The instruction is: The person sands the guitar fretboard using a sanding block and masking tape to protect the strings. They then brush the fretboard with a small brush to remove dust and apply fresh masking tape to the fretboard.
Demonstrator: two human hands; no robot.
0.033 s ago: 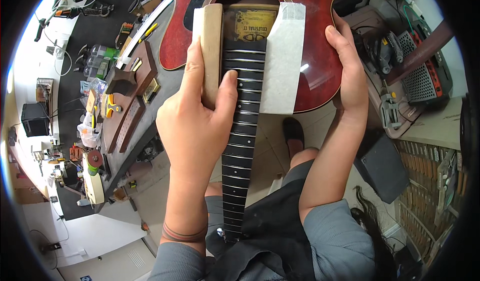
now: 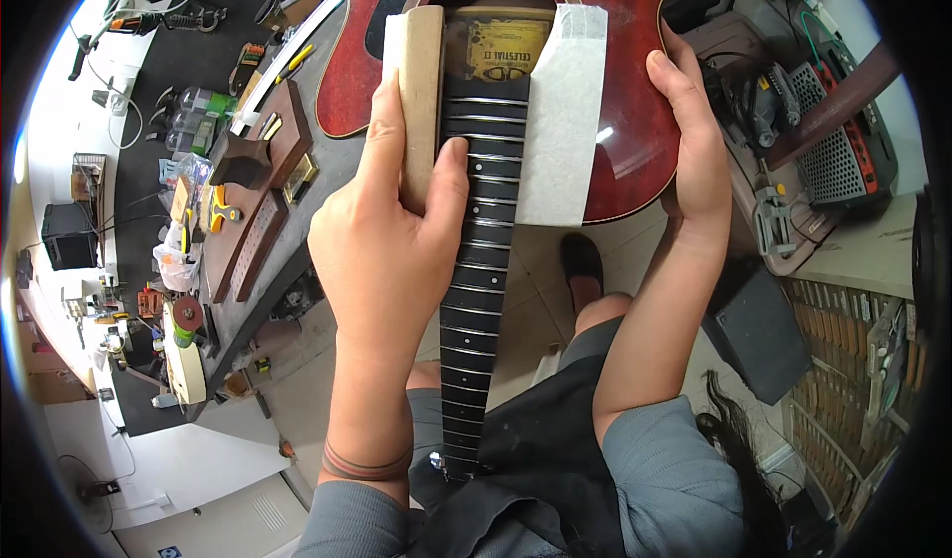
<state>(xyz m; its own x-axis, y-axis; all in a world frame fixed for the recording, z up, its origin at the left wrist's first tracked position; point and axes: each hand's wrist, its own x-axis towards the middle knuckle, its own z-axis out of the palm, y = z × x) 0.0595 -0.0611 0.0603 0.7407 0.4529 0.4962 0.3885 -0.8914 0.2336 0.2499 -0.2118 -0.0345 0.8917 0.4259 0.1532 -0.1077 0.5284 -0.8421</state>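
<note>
Across the head view, a red guitar (image 2: 635, 112) lies with its dark fretboard (image 2: 479, 260) running downward. Beside it, the left hand (image 2: 387, 236) pinches a tan block (image 2: 422, 82) between thumb and fingers; the right hand (image 2: 696, 141) clasps the guitar's edge, fingers mostly hidden.

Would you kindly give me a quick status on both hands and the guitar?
Left hand holding tan block beside fretboard. Right hand holding red guitar by its edge. Left thumb over fretboard edge; white strip alongside.

The workbench (image 2: 332, 166) carries brown wooden pieces (image 2: 294, 126) and bottles (image 2: 206, 105).
</note>
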